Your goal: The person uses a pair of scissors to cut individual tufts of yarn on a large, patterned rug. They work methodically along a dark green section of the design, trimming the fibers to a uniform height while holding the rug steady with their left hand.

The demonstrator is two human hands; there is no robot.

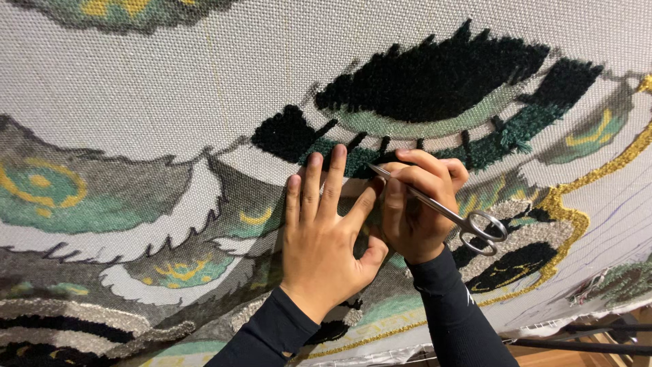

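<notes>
A large tufting cloth (170,81) fills the view, printed with a grey, green and gold pattern. Black and dark green yarn pile (435,75) covers a patch at upper centre. My left hand (326,231) lies flat on the cloth, fingers together and pointing up, just below the green pile. My right hand (418,204) is beside it, touching it, and grips small metal scissors (441,207) like a pen. The scissor tips point up-left toward my left fingertips; the ring handles stick out to the lower right. Both arms wear black sleeves.
Gold yarn outline (577,197) runs down the right side of the cloth. The cloth's lower edge (543,326) shows at bottom right, with dark frame bars (598,345) and a wooden surface below it.
</notes>
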